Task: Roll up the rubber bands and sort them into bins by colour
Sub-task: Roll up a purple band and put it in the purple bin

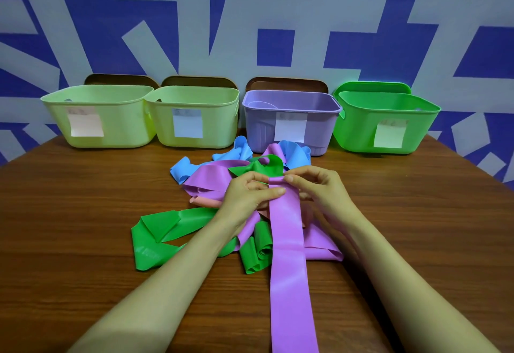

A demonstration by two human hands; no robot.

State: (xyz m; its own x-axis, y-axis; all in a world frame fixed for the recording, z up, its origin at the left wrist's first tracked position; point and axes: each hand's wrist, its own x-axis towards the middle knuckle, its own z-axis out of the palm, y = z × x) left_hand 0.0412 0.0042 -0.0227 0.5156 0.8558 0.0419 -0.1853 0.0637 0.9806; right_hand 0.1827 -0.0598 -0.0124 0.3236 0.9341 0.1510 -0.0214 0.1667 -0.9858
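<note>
Behind the tangled bands stand four labelled bins.

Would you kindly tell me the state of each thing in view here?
purple band: flat, far end pinched by both hands.
left hand: pinches the band's end.
right hand: pinches the same end.
green bands: loose, unrolled.
blue bands: loose, unrolled.
pale green bins: upright, lidless.
purple bin: upright, lidless.
green bin: upright, lidless.

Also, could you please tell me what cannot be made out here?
Head view:
Writing on the sticky notes: too small, blurred.
Near end of the purple band: cut off by the bottom edge.
The pink band: mostly hidden under the left hand and other bands.
Inside of the green bin: hidden by its front wall.
</note>
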